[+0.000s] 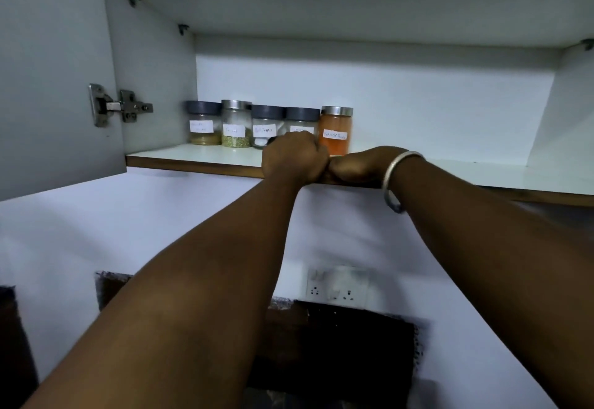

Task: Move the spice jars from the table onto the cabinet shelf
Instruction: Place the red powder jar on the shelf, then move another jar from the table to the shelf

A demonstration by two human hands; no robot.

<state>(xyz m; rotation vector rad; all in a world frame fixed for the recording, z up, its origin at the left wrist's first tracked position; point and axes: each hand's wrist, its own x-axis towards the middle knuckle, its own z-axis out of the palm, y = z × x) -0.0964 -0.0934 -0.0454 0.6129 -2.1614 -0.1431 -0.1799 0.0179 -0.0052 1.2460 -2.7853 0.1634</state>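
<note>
At the shelf [193,156] lip before five jars [236,124] — left grip [294,159], right grip [356,165] curled, contents unclear.

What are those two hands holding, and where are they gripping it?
Cannot be told. The left hand curls low in front of the fourth jar, the right hand rests on the shelf edge; fingers hidden.

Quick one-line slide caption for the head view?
Five labelled glass spice jars stand in a row on the white cabinet shelf; left hand and bangled right hand meet at its front edge.
</note>
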